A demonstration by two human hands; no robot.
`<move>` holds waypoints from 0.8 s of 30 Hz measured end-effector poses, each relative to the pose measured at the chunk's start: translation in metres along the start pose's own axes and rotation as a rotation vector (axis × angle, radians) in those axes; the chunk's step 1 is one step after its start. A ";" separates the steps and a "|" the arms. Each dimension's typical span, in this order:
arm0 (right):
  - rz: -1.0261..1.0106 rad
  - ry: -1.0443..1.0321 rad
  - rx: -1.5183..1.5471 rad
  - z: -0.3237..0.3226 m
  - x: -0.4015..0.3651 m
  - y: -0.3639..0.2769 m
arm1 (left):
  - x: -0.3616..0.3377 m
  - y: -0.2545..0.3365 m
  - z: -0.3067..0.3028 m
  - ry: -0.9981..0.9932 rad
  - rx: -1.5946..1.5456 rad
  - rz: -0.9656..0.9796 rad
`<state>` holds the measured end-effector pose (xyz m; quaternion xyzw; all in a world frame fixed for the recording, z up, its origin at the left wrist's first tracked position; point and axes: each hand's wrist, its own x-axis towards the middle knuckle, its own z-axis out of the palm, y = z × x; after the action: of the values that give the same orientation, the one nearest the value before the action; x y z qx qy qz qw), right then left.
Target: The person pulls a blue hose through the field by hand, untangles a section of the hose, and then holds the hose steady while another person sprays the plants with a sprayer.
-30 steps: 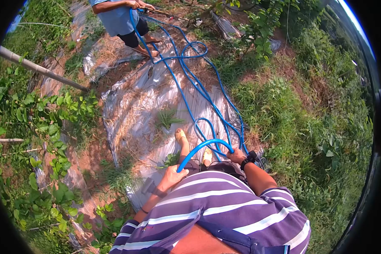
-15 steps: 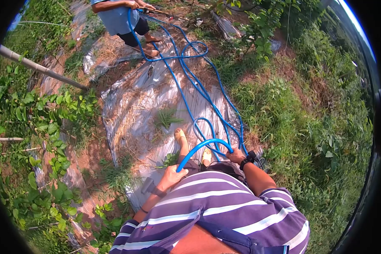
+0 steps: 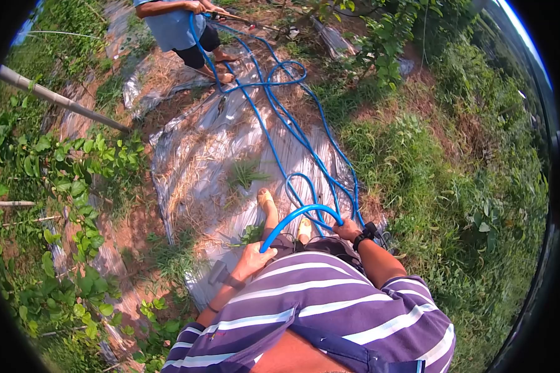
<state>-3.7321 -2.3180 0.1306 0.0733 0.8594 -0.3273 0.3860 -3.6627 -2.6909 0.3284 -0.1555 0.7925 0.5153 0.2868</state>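
Close before the striped shirt point(image 3: 320, 289), by left hand point(image 3: 250, 260) and right hand point(image 3: 347, 230) blue hose point(image 3: 287, 219) is clasped, arched between them, further blue loops point(image 3: 300, 174) laid on silver sheeting point(image 3: 246, 140), thin rod point(image 3: 242, 20) held by another person point(image 3: 168, 30).

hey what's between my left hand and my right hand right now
In the head view, an arched length of blue hose runs from your left hand to your right hand.

The hose point(image 3: 294, 216) looks smooth, glossy plastic and the shirt point(image 3: 339, 304) matt cloth.
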 end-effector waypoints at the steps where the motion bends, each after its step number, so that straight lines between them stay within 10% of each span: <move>1: -0.001 -0.001 -0.003 0.001 0.002 0.001 | -0.001 0.002 0.000 0.000 -0.005 -0.008; 24: -0.084 0.149 0.039 -0.026 0.001 0.006 | -0.024 0.011 -0.013 -0.005 0.031 0.090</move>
<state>-3.7468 -2.2970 0.1398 0.0689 0.8814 -0.3537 0.3056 -3.6539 -2.6993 0.3548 -0.1138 0.8059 0.5157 0.2676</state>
